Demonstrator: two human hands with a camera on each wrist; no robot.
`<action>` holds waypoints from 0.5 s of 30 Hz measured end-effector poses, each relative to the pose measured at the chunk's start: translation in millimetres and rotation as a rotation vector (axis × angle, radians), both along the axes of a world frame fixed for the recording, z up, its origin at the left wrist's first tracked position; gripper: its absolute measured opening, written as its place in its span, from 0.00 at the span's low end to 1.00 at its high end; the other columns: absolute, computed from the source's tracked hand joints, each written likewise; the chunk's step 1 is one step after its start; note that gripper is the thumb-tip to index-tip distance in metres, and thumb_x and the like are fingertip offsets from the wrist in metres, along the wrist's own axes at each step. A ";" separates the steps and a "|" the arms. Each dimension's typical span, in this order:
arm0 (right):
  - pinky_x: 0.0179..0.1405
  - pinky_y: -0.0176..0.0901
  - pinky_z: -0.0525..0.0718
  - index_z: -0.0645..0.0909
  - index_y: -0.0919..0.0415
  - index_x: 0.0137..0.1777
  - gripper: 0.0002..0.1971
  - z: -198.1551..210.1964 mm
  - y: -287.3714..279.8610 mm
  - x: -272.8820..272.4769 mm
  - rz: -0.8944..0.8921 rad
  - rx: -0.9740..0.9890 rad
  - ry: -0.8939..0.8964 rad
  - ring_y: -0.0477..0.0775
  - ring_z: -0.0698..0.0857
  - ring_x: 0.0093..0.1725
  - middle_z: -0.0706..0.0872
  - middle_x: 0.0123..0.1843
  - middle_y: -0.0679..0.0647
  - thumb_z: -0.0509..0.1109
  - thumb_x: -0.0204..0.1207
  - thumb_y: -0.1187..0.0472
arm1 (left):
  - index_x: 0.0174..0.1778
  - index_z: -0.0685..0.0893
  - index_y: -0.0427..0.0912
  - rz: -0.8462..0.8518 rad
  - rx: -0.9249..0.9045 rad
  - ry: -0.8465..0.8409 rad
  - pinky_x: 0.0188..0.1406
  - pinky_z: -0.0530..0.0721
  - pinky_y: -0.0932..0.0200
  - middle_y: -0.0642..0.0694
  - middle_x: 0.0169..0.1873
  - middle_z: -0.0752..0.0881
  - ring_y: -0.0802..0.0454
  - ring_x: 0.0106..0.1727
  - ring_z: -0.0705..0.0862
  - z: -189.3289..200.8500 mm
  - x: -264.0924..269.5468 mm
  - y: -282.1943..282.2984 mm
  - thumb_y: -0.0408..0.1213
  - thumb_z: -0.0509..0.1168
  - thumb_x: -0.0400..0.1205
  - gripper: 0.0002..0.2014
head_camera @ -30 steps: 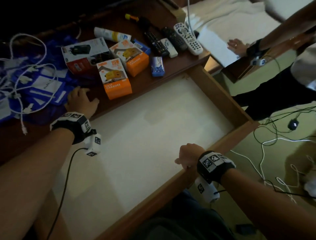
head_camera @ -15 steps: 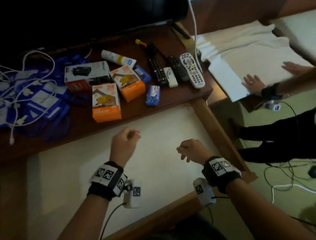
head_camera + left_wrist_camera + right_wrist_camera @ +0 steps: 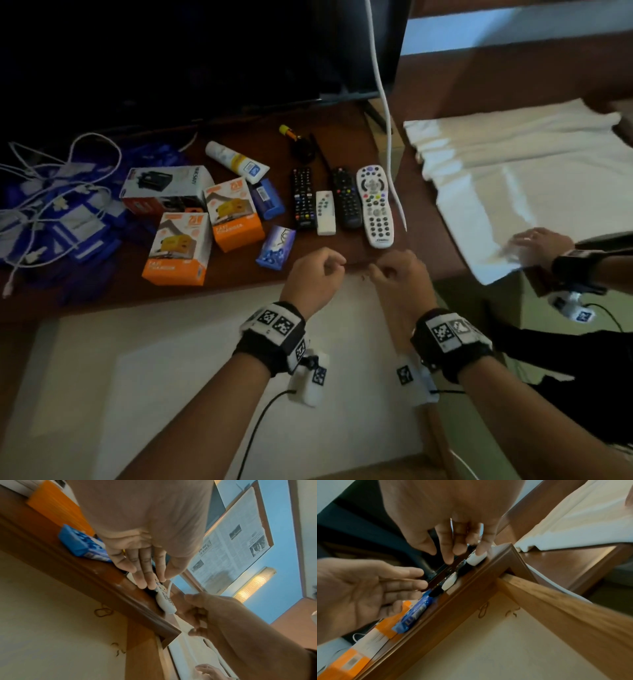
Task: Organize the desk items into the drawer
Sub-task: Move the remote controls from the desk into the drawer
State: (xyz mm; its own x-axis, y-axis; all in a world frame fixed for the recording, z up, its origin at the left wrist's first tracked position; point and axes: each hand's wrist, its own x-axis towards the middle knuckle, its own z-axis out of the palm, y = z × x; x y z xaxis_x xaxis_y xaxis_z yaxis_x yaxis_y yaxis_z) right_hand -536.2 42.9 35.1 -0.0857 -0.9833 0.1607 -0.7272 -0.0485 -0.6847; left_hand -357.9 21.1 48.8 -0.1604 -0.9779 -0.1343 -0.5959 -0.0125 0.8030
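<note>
Both the left hand [image 3: 313, 279] and the right hand [image 3: 400, 281] hover loosely curled, holding nothing, at the desk's [image 3: 239, 284] glossy brown wooden edge; just beyond lie four slim oblong plastic remotes [image 3: 374, 205]; below, the pale-lined drawer [image 3: 191, 370] stands open.

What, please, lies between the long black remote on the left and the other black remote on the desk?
In the head view, a small white remote lies flat between the long black remote and the other black remote, side by side.
</note>
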 end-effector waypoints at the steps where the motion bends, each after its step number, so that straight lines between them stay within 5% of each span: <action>1: 0.37 0.37 0.69 0.85 0.62 0.32 0.06 0.4 -10.2 -2.9 -0.018 -0.042 0.003 0.50 0.75 0.38 0.83 0.34 0.54 0.73 0.67 0.62 | 0.48 0.85 0.49 -0.011 -0.016 -0.001 0.52 0.82 0.58 0.51 0.45 0.87 0.54 0.46 0.84 2.2 -6.6 -8.5 0.37 0.67 0.79 0.05; 4: 0.47 0.40 0.73 0.86 0.66 0.43 0.07 1.4 -38.3 -8.1 -0.052 -0.089 -0.061 0.56 0.76 0.49 0.80 0.46 0.60 0.70 0.66 0.66 | 0.53 0.84 0.45 -0.031 -0.055 -0.022 0.56 0.81 0.57 0.48 0.52 0.84 0.55 0.47 0.82 9.3 -24.5 -35.1 0.35 0.68 0.78 0.08; 8: 0.68 0.54 0.73 0.80 0.61 0.66 0.21 -4.7 -75.3 -13.3 0.006 0.040 0.146 0.65 0.70 0.69 0.75 0.70 0.62 0.69 0.72 0.67 | 0.60 0.82 0.45 -0.069 -0.067 -0.102 0.64 0.79 0.53 0.47 0.60 0.81 0.51 0.58 0.81 6.9 -42.6 -69.3 0.34 0.64 0.80 0.13; 12: 0.76 0.56 0.65 0.76 0.55 0.73 0.23 -16.3 -94.3 -14.7 0.022 0.120 0.198 0.64 0.64 0.78 0.68 0.80 0.58 0.66 0.76 0.61 | 0.70 0.76 0.48 -0.093 -0.066 -0.299 0.76 0.67 0.50 0.49 0.79 0.66 0.48 0.78 0.64 1.2 -58.8 -86.6 0.35 0.59 0.83 0.19; 15: 0.76 0.52 0.64 0.75 0.53 0.74 0.22 -22.0 -93.8 -14.5 0.028 0.134 0.182 0.60 0.63 0.79 0.67 0.81 0.55 0.65 0.78 0.59 | 0.76 0.69 0.50 -0.137 0.001 -0.385 0.78 0.62 0.46 0.49 0.83 0.56 0.46 0.82 0.56 3.2 -67.7 -95.2 0.37 0.58 0.83 0.23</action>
